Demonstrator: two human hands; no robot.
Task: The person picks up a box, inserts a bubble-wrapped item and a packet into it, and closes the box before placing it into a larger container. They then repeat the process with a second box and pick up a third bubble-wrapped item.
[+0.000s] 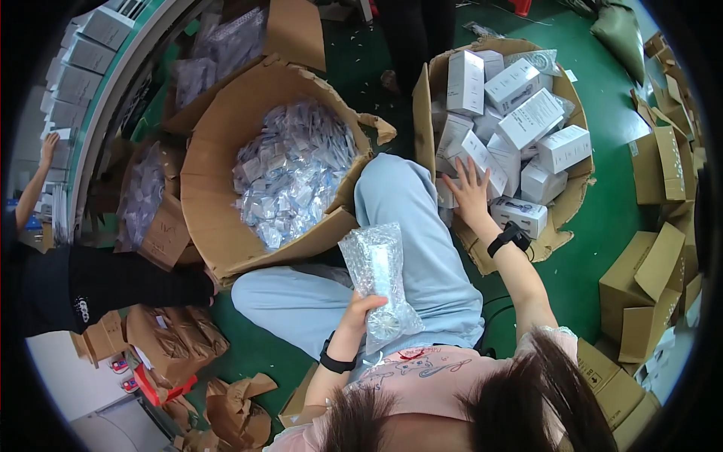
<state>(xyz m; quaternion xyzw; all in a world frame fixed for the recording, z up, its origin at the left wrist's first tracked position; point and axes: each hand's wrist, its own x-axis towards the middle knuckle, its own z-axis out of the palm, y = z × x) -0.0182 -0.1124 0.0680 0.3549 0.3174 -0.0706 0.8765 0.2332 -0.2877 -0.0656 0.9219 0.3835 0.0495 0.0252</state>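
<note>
My left hand (358, 310) is closed around a bubble-wrapped package (382, 275) above my lap. Something pale and long with a round end shows through the clear wrap, but its kind is hard to make out. Over to the right, my right hand (471, 197) reaches into a big cardboard carton (561, 239). Its fingers are spread and rest on a white printed box (480, 160) among several similar ones. Nothing is gripped in them.
Left of my knee stands another large carton (215, 162), filled with small clear plastic packets (294, 169). Crumpled brown paper (237, 410) lies on the green floor. Opened cartons (640, 279) line the right side. Other people's legs (418, 38) are at the far side and left.
</note>
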